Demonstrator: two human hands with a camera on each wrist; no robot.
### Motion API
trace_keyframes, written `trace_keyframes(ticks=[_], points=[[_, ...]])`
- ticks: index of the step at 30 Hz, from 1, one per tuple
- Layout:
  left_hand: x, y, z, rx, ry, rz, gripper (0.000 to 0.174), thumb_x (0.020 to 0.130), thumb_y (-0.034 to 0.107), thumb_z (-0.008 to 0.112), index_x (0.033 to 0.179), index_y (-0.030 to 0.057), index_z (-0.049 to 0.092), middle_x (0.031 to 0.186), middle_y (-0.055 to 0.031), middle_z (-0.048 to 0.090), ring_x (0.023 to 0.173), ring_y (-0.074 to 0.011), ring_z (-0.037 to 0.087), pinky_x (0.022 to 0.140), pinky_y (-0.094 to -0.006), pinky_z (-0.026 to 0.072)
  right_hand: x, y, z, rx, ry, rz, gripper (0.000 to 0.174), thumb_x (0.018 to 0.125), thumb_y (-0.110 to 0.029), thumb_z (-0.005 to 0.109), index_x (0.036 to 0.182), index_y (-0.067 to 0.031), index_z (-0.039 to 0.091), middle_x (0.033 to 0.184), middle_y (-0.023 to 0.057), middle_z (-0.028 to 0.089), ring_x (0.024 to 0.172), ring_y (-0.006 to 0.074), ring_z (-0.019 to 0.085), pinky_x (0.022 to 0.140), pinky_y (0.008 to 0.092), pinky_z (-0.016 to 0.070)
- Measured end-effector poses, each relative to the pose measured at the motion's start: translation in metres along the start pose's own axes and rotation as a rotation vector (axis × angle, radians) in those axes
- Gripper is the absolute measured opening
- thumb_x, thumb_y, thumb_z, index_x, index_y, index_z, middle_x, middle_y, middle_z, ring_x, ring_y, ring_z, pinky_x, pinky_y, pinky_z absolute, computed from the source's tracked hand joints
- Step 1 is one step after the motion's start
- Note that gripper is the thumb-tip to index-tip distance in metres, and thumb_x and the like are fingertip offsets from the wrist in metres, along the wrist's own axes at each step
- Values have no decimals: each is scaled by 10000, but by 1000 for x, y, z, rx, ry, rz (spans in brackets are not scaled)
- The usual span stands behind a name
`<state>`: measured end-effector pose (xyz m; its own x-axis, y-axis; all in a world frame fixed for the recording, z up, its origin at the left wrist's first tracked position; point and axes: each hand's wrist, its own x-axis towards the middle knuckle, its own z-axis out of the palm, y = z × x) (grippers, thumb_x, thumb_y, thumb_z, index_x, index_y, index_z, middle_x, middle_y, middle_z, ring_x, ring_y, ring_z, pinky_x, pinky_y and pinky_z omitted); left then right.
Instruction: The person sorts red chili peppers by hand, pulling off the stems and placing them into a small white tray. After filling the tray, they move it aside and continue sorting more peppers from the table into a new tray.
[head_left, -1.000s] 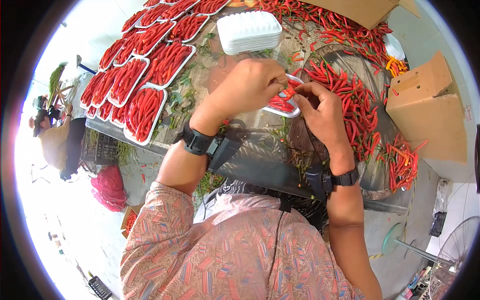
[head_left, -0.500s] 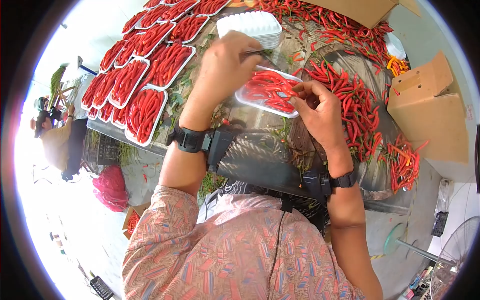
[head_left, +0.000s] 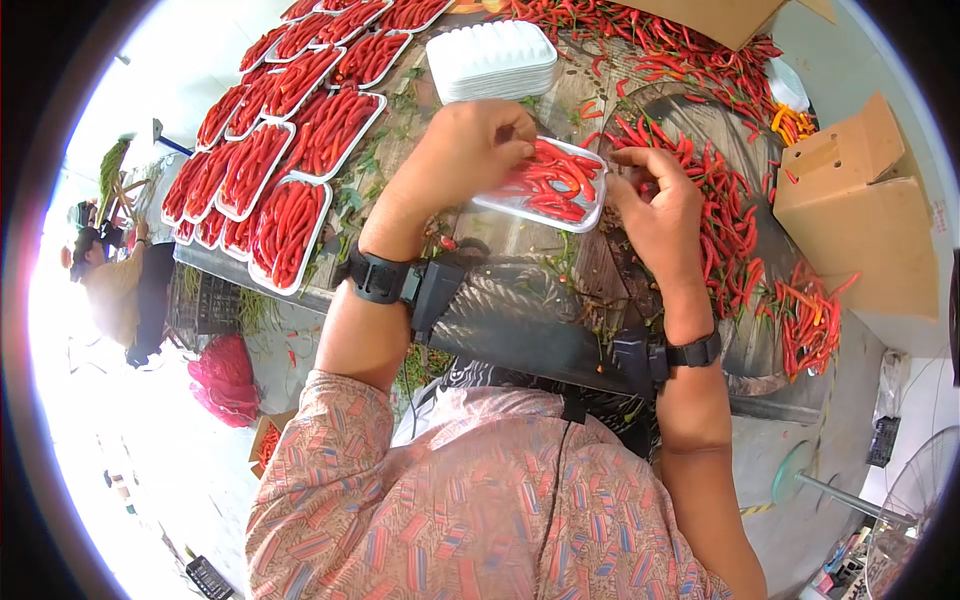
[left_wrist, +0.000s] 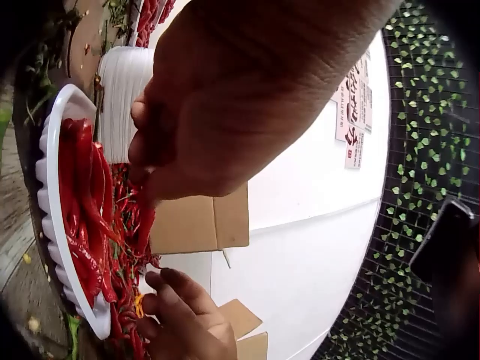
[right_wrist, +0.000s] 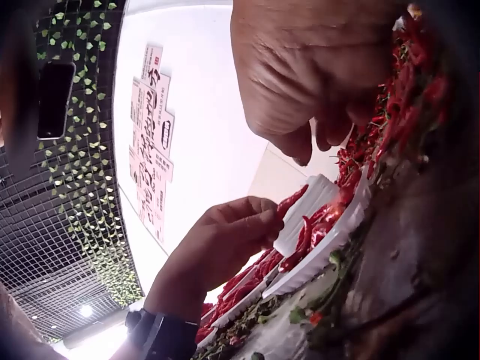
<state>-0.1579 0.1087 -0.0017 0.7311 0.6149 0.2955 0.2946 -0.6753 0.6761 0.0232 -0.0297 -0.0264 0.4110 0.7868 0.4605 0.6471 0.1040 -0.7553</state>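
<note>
A white foam tray (head_left: 560, 224) of red chilies lies on the table between the hands. My left hand (head_left: 465, 150) is over its left end. A single red chili (right_wrist: 293, 201) is pinched between the left thumb and fingers, as the right wrist view shows. My right hand (head_left: 658, 210) is beside the tray's right end, its fingers loosely bent, with nothing visible between them. In the left wrist view the tray's ridged side (left_wrist: 54, 202) shows close up, with chilies lying lengthwise inside.
Filled chili trays (head_left: 290, 232) stand in rows on the left. A stack of white foam trays (head_left: 495, 65) is behind the left hand. Loose red chilies (head_left: 715, 225) are heaped on the right, near a cardboard box (head_left: 850, 215). Another person (head_left: 115, 285) is at far left.
My left hand swung left off the tray, then came back over its left end. My right hand let go of the chilies at the tray's right end and drew slightly right.
</note>
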Motion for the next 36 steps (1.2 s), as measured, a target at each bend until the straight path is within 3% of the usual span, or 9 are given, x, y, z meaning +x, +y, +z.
trace_keyframes(ticks=[5, 10, 23, 26, 29, 33, 36], points=[[2, -11, 2, 64, -15, -3, 110, 777, 41, 657, 873, -10, 638, 805, -100, 663, 751, -175, 636, 703, -308, 500, 4, 20, -9, -109, 43, 31, 211, 758, -114, 689, 950, -28, 676, 889, 120, 660, 745, 251, 640, 695, 343, 501], [2, -15, 4, 114, 21, 47, 105, 769, 37, 650, 867, 0, 646, 862, -107, 664, 792, -212, 650, 718, -321, 504, 6, 31, -16, -436, 5, 22, 204, 765, -157, 688, 940, -52, 680, 922, 130, 640, 854, 323, 632, 755, 410, 496], [2, -19, 9, 168, 49, 96, 94, 752, 38, 636, 842, 24, 661, 852, -118, 646, 789, -259, 646, 719, -342, 507, 11, 33, -16, -598, -27, -27, 263, 767, -164, 691, 1017, -83, 677, 983, 112, 617, 938, 313, 614, 790, 416, 501], [2, -17, 9, 169, 49, 116, 87, 755, 47, 636, 836, 21, 654, 845, -126, 643, 783, -271, 645, 715, -354, 507, 13, 31, -10, -774, -61, -41, 260, 758, -148, 679, 1004, -68, 670, 1009, 110, 597, 1005, 311, 587, 809, 432, 509], [0, -15, 9, 174, 48, 137, 90, 755, 63, 640, 833, 18, 645, 837, -133, 638, 773, -282, 642, 708, -366, 506, 12, 20, -13, -874, -132, 50, 213, 755, -132, 662, 950, -46, 659, 1000, 121, 597, 986, 312, 589, 809, 434, 510], [0, -11, 9, 164, 32, 150, 106, 758, 89, 647, 840, 22, 642, 830, -142, 634, 769, -298, 639, 705, -374, 504, 8, 19, -18, -864, -140, 24, 174, 745, -108, 650, 905, -39, 647, 991, 121, 600, 975, 319, 587, 799, 441, 510], [0, -10, 10, 153, 39, 176, 108, 764, 100, 645, 841, 24, 643, 831, -147, 635, 769, -302, 639, 706, -376, 502, 4, 23, -20, -924, -165, -83, 223, 735, -87, 672, 955, -63, 654, 1012, 95, 617, 943, 308, 596, 792, 419, 495]])
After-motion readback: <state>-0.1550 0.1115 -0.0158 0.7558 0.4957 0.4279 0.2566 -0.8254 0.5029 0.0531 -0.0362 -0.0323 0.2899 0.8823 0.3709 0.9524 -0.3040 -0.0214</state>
